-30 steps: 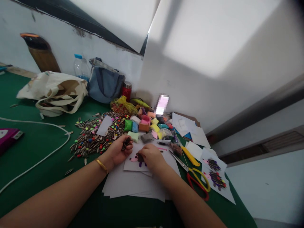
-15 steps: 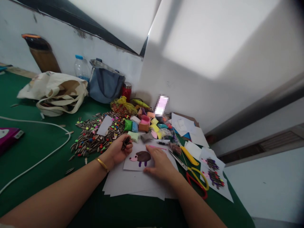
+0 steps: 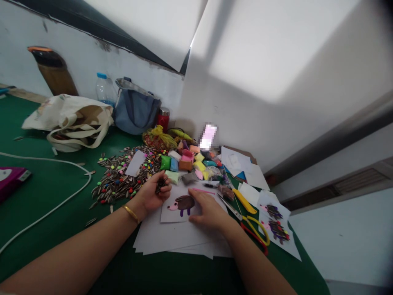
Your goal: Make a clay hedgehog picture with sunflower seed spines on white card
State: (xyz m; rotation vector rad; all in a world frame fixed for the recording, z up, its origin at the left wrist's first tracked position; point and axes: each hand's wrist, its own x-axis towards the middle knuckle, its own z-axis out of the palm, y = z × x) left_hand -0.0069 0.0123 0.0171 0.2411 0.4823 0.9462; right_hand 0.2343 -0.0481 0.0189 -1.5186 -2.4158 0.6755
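My left hand (image 3: 154,193) is curled around several striped sunflower seeds (image 3: 161,184), just left of a white card. On the card (image 3: 168,216) sits a hedgehog figure (image 3: 185,203) with a dark body, a pink face and purple legs; a few seeds lie on the upper part of its back. My right hand (image 3: 210,209) rests over the card's right side with fingers stretched out, and its palm side is hidden. Loose white sheets (image 3: 172,241) lie beneath the card. A heap of sunflower seeds (image 3: 116,180) mixed with small coloured balls spreads to the left.
Behind the card are packets of coloured clay (image 3: 186,164). Scissors (image 3: 254,233) and a yellow utility knife (image 3: 245,201) lie on the right, near finished hedgehog cards (image 3: 279,229). Bags (image 3: 136,106), a bottle (image 3: 104,88) and a white cable (image 3: 55,213) are on the left.
Both hands keep almost the same place and pose. The card has shifted very slightly to the right, and my right hand lies a touch lower.
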